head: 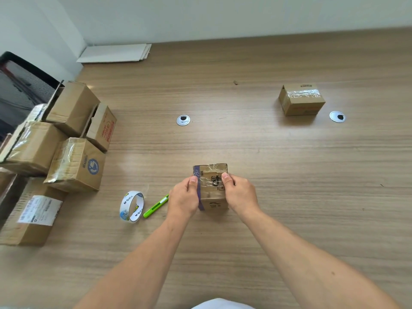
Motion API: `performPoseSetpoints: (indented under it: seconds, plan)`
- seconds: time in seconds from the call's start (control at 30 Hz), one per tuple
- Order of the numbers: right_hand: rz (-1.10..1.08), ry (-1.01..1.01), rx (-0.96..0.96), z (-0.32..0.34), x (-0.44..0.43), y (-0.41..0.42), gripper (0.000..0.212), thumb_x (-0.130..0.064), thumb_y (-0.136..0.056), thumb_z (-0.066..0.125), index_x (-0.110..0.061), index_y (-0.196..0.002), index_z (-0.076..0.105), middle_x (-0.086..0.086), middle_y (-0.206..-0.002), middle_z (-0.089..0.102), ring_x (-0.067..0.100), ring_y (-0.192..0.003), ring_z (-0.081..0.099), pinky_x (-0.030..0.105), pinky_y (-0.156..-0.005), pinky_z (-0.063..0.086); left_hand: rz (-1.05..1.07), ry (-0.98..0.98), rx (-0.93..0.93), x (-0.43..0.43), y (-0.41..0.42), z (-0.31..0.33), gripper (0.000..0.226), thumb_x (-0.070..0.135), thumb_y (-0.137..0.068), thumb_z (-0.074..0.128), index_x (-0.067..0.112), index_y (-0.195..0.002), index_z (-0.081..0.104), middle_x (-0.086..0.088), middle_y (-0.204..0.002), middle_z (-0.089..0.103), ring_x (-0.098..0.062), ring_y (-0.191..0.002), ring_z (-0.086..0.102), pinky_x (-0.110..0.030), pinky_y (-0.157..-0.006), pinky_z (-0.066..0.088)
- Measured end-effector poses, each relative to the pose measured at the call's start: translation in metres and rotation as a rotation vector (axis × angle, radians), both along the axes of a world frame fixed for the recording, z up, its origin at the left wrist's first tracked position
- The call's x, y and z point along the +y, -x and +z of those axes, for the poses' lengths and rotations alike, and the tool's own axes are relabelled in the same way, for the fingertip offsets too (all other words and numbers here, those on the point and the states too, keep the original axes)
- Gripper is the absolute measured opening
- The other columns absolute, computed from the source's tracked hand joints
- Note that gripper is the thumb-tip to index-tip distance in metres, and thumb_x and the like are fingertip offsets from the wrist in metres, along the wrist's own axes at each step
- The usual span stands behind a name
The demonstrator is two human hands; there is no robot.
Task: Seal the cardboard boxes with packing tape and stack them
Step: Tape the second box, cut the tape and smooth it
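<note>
Head view: gripping a small cardboard box [210, 186] low at the centre of the table [223, 141], left hand [182, 197] on its left side, right hand [239, 195] on its right, fingers [193, 180] curled round the sides and both thumbs pressed on the clear tape across the top. Resting on the table or held just above it; cannot tell which. Closed, so contents hidden.

Could wrinkle or lift the tape if pressed unevenly, leaving the seam loose. Could slip from the grip if carried toward the taped box [301, 99] far right, being slick with tape. Could topple a stack if set down off-centre.

Lying just left of the left hand: a green utility knife [156, 206] and a tape roll [132, 206], near enough to be knocked. Heaped at the left table edge: more cardboard boxes [73, 166], some with flaps open, insides not visible.
</note>
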State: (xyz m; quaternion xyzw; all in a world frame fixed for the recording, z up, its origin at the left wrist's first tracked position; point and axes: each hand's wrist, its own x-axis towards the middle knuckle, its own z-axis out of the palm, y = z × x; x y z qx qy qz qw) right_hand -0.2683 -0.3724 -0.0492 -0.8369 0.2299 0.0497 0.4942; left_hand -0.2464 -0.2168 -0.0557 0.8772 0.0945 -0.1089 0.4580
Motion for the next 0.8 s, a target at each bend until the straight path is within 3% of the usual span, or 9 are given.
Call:
performPoseSetpoints:
  seconds: [0.13,0.3,0.43,0.57,0.7,0.8]
  plan:
    - [-0.006,-0.065,0.032,0.006,0.002,0.001,0.038,-0.052,-0.100,0.054,-0.021,-0.109,0.074,0.001,-0.097,0.075,0.021,-0.092,0.064,0.029,-0.076,0.042,0.066,0.009,-0.002,-0.008,-0.002,0.010,0.043,0.049,-0.100,0.051,0.014,-0.080,0.064,-0.003,-0.072,0.070,-0.030,-0.079,0.066,-0.041,-0.078,0.052]
    - [0.002,-0.032,0.035,0.005,0.010,0.003,0.040,-0.052,-0.095,0.062,-0.023,-0.121,0.067,0.002,-0.110,0.074,0.024,-0.103,0.065,0.026,-0.079,0.042,0.065,-0.035,-0.029,-0.015,-0.004,0.012,0.033,0.047,-0.098,0.058,0.016,-0.087,0.059,0.001,-0.079,0.065,-0.029,-0.085,0.061,-0.039,-0.076,0.045]
    - [0.090,0.027,0.042,0.006,0.006,-0.001,0.034,-0.046,-0.100,0.055,-0.019,-0.110,0.072,0.008,-0.105,0.075,0.030,-0.101,0.065,0.029,-0.075,0.041,0.016,-0.097,-0.074,-0.010,-0.007,0.011,0.034,0.035,-0.104,0.050,0.013,-0.078,0.052,-0.004,-0.073,0.059,-0.036,-0.083,0.057,-0.041,-0.074,0.040]
    - [0.122,0.045,0.046,0.006,0.000,-0.002,0.036,-0.041,-0.106,0.047,-0.015,-0.099,0.072,0.012,-0.096,0.074,0.031,-0.093,0.062,0.029,-0.070,0.033,0.024,-0.126,-0.119,-0.009,-0.006,0.008,0.037,0.027,-0.107,0.045,0.014,-0.073,0.047,-0.017,-0.078,0.064,-0.040,-0.082,0.057,-0.044,-0.075,0.039]
    - [0.113,0.035,0.072,0.010,-0.004,-0.002,0.044,-0.038,-0.108,0.041,-0.021,-0.069,0.053,0.005,-0.077,0.062,0.028,-0.081,0.055,0.031,-0.066,0.028,0.018,-0.144,-0.117,-0.009,-0.007,0.009,0.042,0.026,-0.108,0.041,0.019,-0.066,0.042,-0.017,-0.079,0.066,-0.040,-0.083,0.058,-0.044,-0.077,0.041]
    - [0.097,0.006,0.099,0.013,-0.003,-0.003,0.042,-0.045,-0.106,0.044,-0.019,-0.082,0.066,0.010,-0.089,0.069,0.029,-0.090,0.059,0.030,-0.070,0.032,0.055,-0.088,-0.041,-0.008,-0.009,0.010,0.045,0.031,-0.106,0.042,0.016,-0.064,0.045,-0.010,-0.072,0.062,-0.041,-0.085,0.059,-0.046,-0.079,0.045]
